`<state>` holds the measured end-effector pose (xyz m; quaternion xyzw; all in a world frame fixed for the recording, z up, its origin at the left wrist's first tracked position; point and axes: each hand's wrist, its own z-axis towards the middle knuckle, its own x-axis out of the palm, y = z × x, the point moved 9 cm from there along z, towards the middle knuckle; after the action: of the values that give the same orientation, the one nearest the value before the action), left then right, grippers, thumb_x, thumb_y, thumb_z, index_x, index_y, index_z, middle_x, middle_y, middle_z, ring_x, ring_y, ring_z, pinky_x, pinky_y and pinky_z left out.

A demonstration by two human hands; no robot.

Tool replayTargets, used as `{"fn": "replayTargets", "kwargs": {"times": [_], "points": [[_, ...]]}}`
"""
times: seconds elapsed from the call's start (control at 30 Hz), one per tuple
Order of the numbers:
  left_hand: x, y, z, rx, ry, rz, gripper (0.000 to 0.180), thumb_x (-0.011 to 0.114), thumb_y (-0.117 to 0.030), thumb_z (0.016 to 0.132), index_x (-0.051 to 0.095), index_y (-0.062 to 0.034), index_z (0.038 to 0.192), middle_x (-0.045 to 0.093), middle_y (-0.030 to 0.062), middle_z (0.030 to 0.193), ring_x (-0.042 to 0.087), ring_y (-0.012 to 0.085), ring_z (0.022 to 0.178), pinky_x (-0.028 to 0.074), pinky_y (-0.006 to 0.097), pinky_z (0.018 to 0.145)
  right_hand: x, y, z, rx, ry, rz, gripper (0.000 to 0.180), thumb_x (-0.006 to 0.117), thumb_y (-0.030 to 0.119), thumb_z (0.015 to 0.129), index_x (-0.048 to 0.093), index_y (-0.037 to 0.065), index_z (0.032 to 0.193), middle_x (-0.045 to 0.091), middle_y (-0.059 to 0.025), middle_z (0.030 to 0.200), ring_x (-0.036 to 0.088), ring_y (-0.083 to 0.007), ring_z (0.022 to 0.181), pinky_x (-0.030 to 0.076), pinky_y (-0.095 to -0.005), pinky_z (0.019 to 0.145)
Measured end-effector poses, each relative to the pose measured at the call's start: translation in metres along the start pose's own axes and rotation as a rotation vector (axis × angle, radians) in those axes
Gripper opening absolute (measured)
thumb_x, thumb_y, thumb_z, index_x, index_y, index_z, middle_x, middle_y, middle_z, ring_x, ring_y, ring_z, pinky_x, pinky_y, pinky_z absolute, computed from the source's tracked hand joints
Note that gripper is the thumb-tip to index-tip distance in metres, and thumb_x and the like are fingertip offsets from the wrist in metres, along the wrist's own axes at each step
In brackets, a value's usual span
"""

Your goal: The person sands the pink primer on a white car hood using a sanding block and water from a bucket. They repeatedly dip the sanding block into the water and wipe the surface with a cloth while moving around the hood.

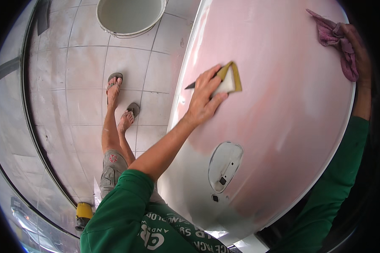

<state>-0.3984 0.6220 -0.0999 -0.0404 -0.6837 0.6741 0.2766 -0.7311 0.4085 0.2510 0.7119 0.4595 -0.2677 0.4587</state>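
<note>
My left hand [203, 98] is closed around a white sanding block [228, 83] wrapped in folded sandpaper [237, 76], yellowish on one face and dark at the corner sticking out to the left. The block rests on a large curved car door panel [274, 122], pale pink and white with a dull, patchy surface. At the panel's far right edge, my right hand [355, 48] grips a damp-looking mauve cloth [331, 37], which hangs over the pink surface. Some fingers of the right hand are hidden behind the edge and the cloth.
Nearer to me, the panel has an oval handle recess [226, 166] with small dark openings. A white bucket [131, 19] of cloudy liquid stands on the tiled floor [86, 67] at the far left. My sandalled feet [124, 120] are left of the panel. A yellow-and-black object [84, 213] sits at lower left.
</note>
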Motion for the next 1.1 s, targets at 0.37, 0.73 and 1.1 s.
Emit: {"fn": "replayTargets", "kwargs": {"times": [0.37, 0.73, 1.1], "points": [[-0.027, 0.036, 0.126, -0.173, -0.003, -0.014, 0.054, 0.067, -0.029, 0.104, 0.057, -0.0051, 0.151, 0.042, 0.0145, 0.169, 0.037, 0.0387, 0.15, 0.031, 0.045, 0.125, 0.035, 0.066, 0.015, 0.003, -0.306, 0.123, 0.024, 0.072, 0.022, 0.105, 0.068, 0.003, 0.09, 0.059, 0.0053, 0.085, 0.052, -0.003, 0.078, 0.042, -0.0204, 0.07], [0.009, -0.055, -0.108, -0.23, 0.158, 0.123, 0.058, 0.078, -0.023, 0.092, 0.062, -0.0024, 0.144, 0.044, 0.0206, 0.165, 0.036, 0.0437, 0.153, 0.02, 0.063, 0.126, 0.038, 0.056, -0.009, 0.064, -0.35, 0.112, 0.025, 0.075, 0.021, 0.103, 0.065, 0.004, 0.087, 0.059, 0.0046, 0.083, 0.05, -0.0039, 0.077, 0.04, -0.0219, 0.07], [0.017, 0.01, 0.228, -0.2, -0.069, 0.181, 0.056, 0.068, -0.036, 0.103, 0.061, -0.0031, 0.148, 0.05, 0.0216, 0.161, 0.048, 0.0455, 0.141, 0.039, 0.047, 0.119, 0.051, 0.071, 0.002, 0.068, -0.355, 0.168, 0.02, 0.076, 0.01, 0.098, 0.063, 0.003, 0.085, 0.061, 0.0015, 0.084, 0.053, -0.0065, 0.078, 0.043, -0.0247, 0.073]]}}
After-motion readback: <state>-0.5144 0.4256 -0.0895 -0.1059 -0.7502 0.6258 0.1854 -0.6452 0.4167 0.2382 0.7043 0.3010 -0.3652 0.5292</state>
